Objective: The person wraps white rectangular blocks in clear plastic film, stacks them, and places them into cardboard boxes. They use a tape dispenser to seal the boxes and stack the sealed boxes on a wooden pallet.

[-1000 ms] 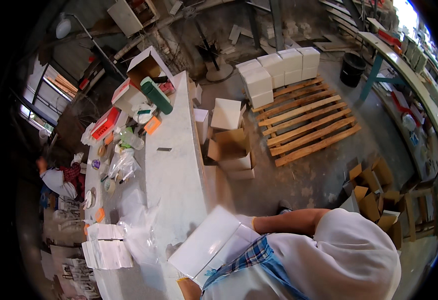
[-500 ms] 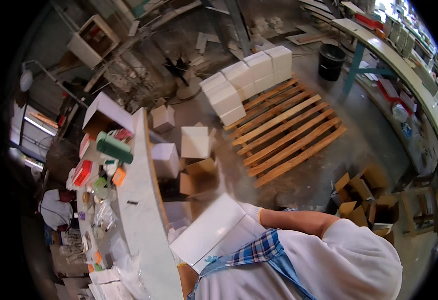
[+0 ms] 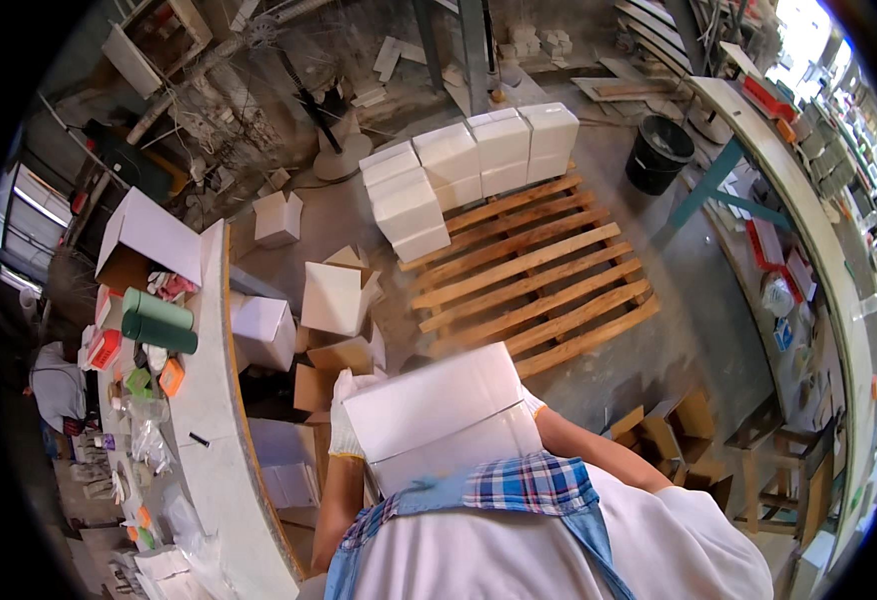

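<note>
A white cardboard box (image 3: 439, 400) is held against the front of my apron, a dark seam running across it. On its left side my left hand (image 3: 345, 432), in a white knitted glove, grips the box. My right hand (image 3: 532, 402), gloved too, holds the opposite side; most of it is hidden behind the box. Beyond it lies a slatted wooden pallet (image 3: 549, 265). Several white boxes (image 3: 499, 150) stand in rows along the pallet's far and left edges.
To my left runs a long white table (image 3: 221, 440) with green cylinders (image 3: 159, 325), plastic bags and an open box. Open cartons (image 3: 334, 300) stand beside it on the floor. Brown cartons (image 3: 674, 430) lie at right, below a workbench (image 3: 809, 190). A black bucket (image 3: 659, 155) stands beyond the pallet.
My body has turned rightward from the table toward the pallet, the box carried along between both hands. My left forearm and glove now show more plainly.
</note>
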A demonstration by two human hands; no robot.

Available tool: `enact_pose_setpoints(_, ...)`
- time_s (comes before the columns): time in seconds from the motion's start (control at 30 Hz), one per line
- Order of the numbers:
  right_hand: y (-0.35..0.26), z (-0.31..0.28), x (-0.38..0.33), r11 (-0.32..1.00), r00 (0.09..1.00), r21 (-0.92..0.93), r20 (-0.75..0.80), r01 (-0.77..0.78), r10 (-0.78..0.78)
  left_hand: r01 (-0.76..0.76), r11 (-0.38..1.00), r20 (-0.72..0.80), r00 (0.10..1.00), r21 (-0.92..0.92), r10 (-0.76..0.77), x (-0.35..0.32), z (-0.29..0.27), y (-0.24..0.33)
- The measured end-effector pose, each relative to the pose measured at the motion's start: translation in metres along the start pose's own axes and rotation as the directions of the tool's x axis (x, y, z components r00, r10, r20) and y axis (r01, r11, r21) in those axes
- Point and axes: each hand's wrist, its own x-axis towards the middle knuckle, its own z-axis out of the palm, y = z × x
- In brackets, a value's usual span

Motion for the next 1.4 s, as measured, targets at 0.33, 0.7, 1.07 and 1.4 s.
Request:
enact_pose_setpoints(0.33,-0.214,-0.042,0.147,0.999,0.949,0.031,-0.314,-0.013,0.022,0.121,0.989,0.001,0.993,0.084,-0.121,0.278,0.104,0.037)
enact_pose_setpoints(0.7,-0.428,-0.029,0.272,0.994,0.86,0.055,-0.499,-0.091,0.106,0.102,0.974,-0.137,0.988,0.202,-0.076,0.486,0.217,0.157)
enact_pose_setpoints(1.07,-0.569,-0.136,0.393,0.97,0.766,-0.008,-0.615,-0.243,0.187,0.118,0.972,-0.258,0.964,0.203,-0.063,0.691,0.264,0.077)
enact_pose_setpoints(1.4,-0.637,-0.341,0.531,0.933,0.676,-0.064,-0.707,-0.353,0.208,0.204,0.971,-0.274,0.948,0.124,-0.165,0.899,0.262,-0.081)
